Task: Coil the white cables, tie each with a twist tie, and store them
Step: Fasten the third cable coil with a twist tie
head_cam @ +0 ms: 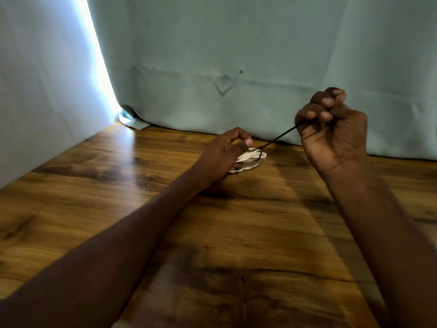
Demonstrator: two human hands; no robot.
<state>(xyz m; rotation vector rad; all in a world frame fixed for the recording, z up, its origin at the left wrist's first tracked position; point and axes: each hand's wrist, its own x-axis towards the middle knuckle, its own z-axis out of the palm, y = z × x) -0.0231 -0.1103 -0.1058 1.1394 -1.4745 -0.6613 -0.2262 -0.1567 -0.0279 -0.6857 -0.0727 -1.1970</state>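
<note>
A small coil of white cable (248, 160) lies on the wooden table (142, 197) near its far edge. My left hand (224, 155) rests on the coil's left side and grips it, thumb and forefinger pinched above it. A thin dark twist tie (281, 136) loops around the coil's right end and runs taut up and to the right. My right hand (331, 129) is raised above the table, fingers closed on the tie's upper end. Part of the coil is hidden under my left hand.
A pale green curtain (236, 55) hangs along the table's far edge, its hem touching the wood. A bright slit of daylight (99, 67) shows at the left between curtain panels. No container is in view.
</note>
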